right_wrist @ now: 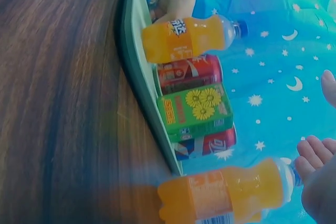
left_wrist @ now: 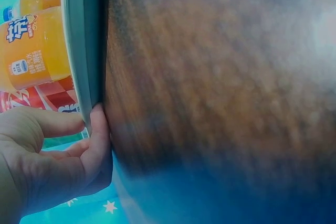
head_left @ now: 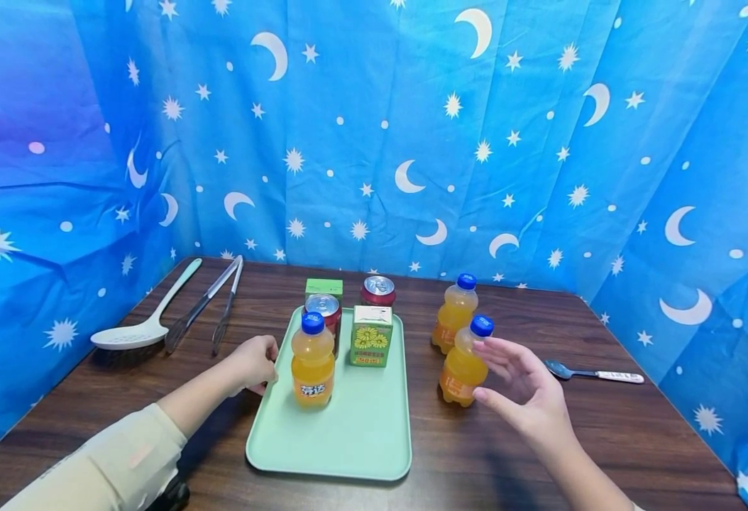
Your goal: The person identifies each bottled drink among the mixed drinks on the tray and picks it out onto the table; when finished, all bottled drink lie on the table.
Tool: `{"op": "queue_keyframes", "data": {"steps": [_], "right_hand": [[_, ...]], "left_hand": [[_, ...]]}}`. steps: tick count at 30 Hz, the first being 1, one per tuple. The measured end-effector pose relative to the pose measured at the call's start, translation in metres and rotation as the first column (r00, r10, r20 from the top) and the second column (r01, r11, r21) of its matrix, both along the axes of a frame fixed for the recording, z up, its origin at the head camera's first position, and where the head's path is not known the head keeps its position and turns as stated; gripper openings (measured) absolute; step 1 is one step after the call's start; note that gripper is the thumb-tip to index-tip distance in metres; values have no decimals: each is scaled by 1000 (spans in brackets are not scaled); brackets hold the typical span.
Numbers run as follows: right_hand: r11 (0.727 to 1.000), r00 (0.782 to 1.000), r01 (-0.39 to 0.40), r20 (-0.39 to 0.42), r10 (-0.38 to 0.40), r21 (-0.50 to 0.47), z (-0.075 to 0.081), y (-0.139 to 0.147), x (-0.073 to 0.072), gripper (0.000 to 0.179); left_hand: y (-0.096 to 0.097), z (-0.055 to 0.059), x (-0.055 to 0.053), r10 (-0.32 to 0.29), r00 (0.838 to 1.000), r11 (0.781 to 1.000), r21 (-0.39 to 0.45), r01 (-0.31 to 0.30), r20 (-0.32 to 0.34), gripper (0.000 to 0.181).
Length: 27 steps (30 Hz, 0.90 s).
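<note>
Two bottles (head_left: 460, 370) stand right of the tray (head_left: 342, 443), a can (head_left: 379, 289) perhaps on its far end.

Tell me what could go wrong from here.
The right hand, hovering by the nearer blue-capped clear bottle of orange drink on the dark brown table, might knock it into the matching bottle behind. The left hand pinches the pale green rectangular tray by its rim; a tug could topple the third such bottle, standing on it.

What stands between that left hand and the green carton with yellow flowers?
In the head view: an orange-drink bottle, with a red can partly hidden behind it, both on the tray.
</note>
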State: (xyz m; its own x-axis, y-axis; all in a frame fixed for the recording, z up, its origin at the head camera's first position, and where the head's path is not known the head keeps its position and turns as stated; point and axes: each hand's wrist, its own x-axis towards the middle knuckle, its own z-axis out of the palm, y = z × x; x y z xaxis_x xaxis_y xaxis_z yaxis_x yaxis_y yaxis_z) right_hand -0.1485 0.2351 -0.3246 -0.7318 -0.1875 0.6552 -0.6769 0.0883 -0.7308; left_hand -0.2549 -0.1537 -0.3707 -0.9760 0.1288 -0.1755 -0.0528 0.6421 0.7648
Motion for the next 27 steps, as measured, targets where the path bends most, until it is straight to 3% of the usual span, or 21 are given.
{"op": "queue_keyframes", "data": {"steps": [17,27], "right_hand": [[995,998,-11,57,5,94,-3,-25,-4,60],[995,995,-38,91,30,90,-6,-37,-9,62]], "left_hand": [[1,-1,0,9,1000,1000,0,-9,10,27],[1,0,1,15,1000,1000,-8,-15,4,26]]}}
